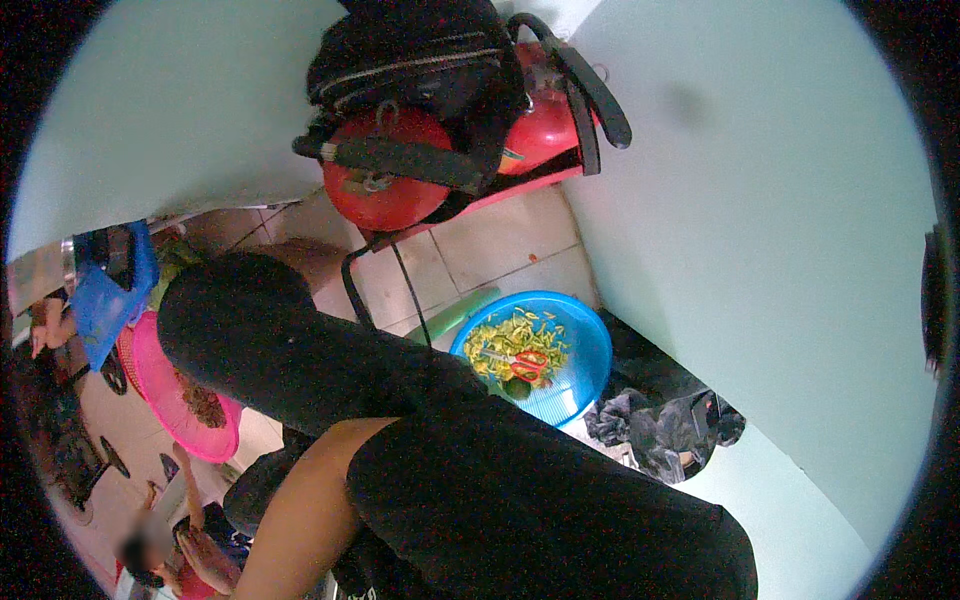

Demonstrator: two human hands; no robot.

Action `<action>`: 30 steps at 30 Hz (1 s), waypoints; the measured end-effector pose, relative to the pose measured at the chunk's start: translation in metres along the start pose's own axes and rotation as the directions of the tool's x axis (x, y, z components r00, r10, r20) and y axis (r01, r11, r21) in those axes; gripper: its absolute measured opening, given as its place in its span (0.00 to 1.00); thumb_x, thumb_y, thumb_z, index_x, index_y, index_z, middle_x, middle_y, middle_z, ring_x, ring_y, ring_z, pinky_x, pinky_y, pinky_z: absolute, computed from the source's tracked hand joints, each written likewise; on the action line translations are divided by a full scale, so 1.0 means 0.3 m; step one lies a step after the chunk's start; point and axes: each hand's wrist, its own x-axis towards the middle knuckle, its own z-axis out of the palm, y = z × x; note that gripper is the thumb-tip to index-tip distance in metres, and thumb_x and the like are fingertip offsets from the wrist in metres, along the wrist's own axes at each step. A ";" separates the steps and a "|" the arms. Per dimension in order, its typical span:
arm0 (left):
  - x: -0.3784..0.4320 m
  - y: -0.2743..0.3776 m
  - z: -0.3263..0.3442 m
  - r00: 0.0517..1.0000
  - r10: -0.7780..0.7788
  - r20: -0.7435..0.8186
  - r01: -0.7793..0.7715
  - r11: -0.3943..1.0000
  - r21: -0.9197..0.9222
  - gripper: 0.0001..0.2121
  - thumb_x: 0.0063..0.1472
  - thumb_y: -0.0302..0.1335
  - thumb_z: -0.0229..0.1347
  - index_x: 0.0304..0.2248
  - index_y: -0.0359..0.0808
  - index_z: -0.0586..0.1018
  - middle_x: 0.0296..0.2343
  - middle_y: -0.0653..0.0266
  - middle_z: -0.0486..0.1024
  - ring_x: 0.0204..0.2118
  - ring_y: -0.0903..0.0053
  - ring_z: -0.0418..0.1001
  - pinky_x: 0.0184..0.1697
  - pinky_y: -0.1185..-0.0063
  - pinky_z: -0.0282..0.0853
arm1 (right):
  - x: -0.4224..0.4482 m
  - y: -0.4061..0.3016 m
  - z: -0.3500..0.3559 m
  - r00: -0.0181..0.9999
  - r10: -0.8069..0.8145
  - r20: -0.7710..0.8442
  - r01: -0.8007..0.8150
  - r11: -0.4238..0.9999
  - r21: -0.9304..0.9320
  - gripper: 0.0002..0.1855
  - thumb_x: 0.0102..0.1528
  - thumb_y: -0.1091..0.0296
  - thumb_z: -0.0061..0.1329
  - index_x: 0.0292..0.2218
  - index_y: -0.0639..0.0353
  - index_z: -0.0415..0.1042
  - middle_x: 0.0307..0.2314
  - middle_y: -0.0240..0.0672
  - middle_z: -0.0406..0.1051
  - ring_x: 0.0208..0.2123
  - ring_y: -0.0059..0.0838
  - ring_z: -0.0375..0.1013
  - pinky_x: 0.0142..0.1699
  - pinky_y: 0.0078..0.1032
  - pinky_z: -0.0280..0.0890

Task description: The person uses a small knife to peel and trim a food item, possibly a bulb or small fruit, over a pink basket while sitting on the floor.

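Observation:
Neither of my hands is in view; a bare forearm (311, 502) runs up from the lower edge, and its far end is hidden by my black-clad legs (465, 420). Beyond the legs, a round blue plastic basket (589, 360) stands on the tiled floor. It holds cut yellow-green vegetable pieces (510, 334) and a dark green rounded piece (516, 388). Scissors with red handles (529, 365) lie on the pieces. A pink plastic basket (169, 401) at the left holds brown bits that I cannot identify.
Two red fire extinguishers (390, 202) stand on a red rack near the wall, with a black zipped backpack (420, 67) over them. Crumpled black plastic bags (660, 427) lie beside the blue basket. At the left are a blue plastic bag (105, 307) and another person (195, 559) at lower left.

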 end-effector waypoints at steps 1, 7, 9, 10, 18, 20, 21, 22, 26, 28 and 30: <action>-0.003 0.002 0.026 1.000 -0.001 0.009 0.001 1.000 0.006 0.18 0.59 0.26 0.51 0.48 0.29 0.69 0.42 0.58 0.71 0.43 0.73 0.71 0.47 0.75 0.68 | -0.013 -0.003 -0.014 1.000 0.012 -0.012 -0.012 1.000 -0.004 0.12 0.52 0.70 0.42 0.36 0.64 0.74 0.29 0.46 0.74 0.29 0.43 0.75 0.30 0.37 0.69; -0.015 0.001 0.108 0.997 -0.019 0.074 0.017 0.999 0.030 0.17 0.59 0.26 0.51 0.47 0.29 0.69 0.42 0.58 0.71 0.43 0.73 0.71 0.47 0.76 0.68 | -0.039 0.027 -0.076 0.998 0.048 -0.038 -0.049 0.999 -0.011 0.12 0.52 0.69 0.42 0.36 0.64 0.73 0.30 0.47 0.74 0.30 0.44 0.75 0.31 0.39 0.69; -0.026 -0.008 0.121 0.996 -0.024 0.086 0.022 0.999 0.024 0.17 0.59 0.26 0.51 0.47 0.29 0.69 0.42 0.58 0.72 0.43 0.73 0.71 0.47 0.76 0.68 | -0.067 0.037 -0.077 0.998 0.063 -0.031 -0.063 0.998 -0.015 0.12 0.52 0.68 0.43 0.36 0.63 0.73 0.30 0.48 0.73 0.30 0.44 0.75 0.31 0.39 0.69; -0.029 -0.008 0.116 0.996 -0.032 0.087 0.030 0.999 0.019 0.17 0.59 0.26 0.51 0.47 0.29 0.69 0.42 0.58 0.72 0.43 0.73 0.71 0.47 0.76 0.68 | -0.081 0.041 -0.081 0.997 0.068 -0.022 -0.068 0.997 -0.024 0.12 0.52 0.68 0.43 0.36 0.63 0.73 0.30 0.48 0.73 0.30 0.44 0.75 0.31 0.39 0.69; -0.044 0.005 0.018 0.994 -0.014 0.108 0.025 0.995 -0.096 0.17 0.59 0.26 0.51 0.47 0.29 0.70 0.41 0.58 0.72 0.42 0.73 0.72 0.46 0.76 0.69 | -0.069 0.132 -0.125 0.980 0.110 0.163 -0.108 0.994 -0.022 0.13 0.52 0.67 0.44 0.37 0.63 0.72 0.30 0.50 0.73 0.30 0.46 0.75 0.32 0.41 0.69; -0.100 0.023 0.030 0.992 0.021 0.127 0.000 0.987 -0.159 0.17 0.59 0.26 0.51 0.47 0.29 0.70 0.41 0.59 0.72 0.42 0.73 0.72 0.46 0.76 0.69 | -0.042 0.157 -0.166 0.953 0.133 0.272 -0.126 0.991 -0.040 0.13 0.52 0.66 0.44 0.37 0.63 0.71 0.30 0.51 0.73 0.30 0.46 0.75 0.32 0.42 0.69; -0.146 0.025 0.008 0.995 0.030 0.100 -0.011 0.982 -0.188 0.17 0.59 0.26 0.51 0.47 0.29 0.70 0.41 0.59 0.72 0.42 0.73 0.72 0.46 0.76 0.69 | -0.015 0.171 -0.163 0.930 0.136 0.342 -0.128 0.991 -0.046 0.13 0.51 0.66 0.44 0.37 0.62 0.71 0.30 0.51 0.73 0.30 0.46 0.75 0.32 0.42 0.69; -0.187 0.040 0.022 0.994 0.043 0.097 -0.020 0.974 -0.227 0.17 0.59 0.26 0.51 0.47 0.29 0.70 0.41 0.59 0.72 0.42 0.73 0.72 0.46 0.76 0.69 | 0.010 0.190 -0.182 0.902 0.173 0.397 -0.155 0.985 -0.077 0.13 0.51 0.66 0.44 0.38 0.62 0.71 0.30 0.51 0.73 0.30 0.46 0.75 0.32 0.42 0.69; -0.312 0.126 0.197 0.969 0.096 0.230 0.008 0.910 -0.415 0.17 0.59 0.26 0.51 0.47 0.29 0.70 0.41 0.59 0.72 0.42 0.73 0.72 0.46 0.76 0.69 | 0.074 0.351 -0.255 0.780 0.436 0.449 -0.309 0.892 -0.329 0.14 0.51 0.65 0.44 0.38 0.62 0.71 0.30 0.52 0.72 0.30 0.47 0.75 0.32 0.43 0.69; -0.338 0.228 0.296 0.916 0.171 0.362 0.049 0.850 -0.524 0.15 0.59 0.23 0.53 0.45 0.28 0.72 0.39 0.58 0.74 0.40 0.74 0.74 0.41 0.78 0.71 | 0.101 0.466 -0.341 0.780 0.583 0.228 -0.451 0.776 -0.441 0.15 0.53 0.65 0.46 0.40 0.65 0.69 0.30 0.51 0.72 0.32 0.51 0.73 0.37 0.44 0.67; -0.291 0.216 0.332 0.938 0.121 0.324 0.048 0.882 -0.469 0.15 0.57 0.23 0.55 0.45 0.28 0.73 0.37 0.59 0.75 0.38 0.77 0.74 0.40 0.80 0.71 | 0.131 0.565 -0.389 0.808 0.579 0.109 -0.437 0.714 -0.547 0.20 0.54 0.68 0.47 0.46 0.69 0.65 0.30 0.54 0.72 0.33 0.54 0.72 0.39 0.43 0.67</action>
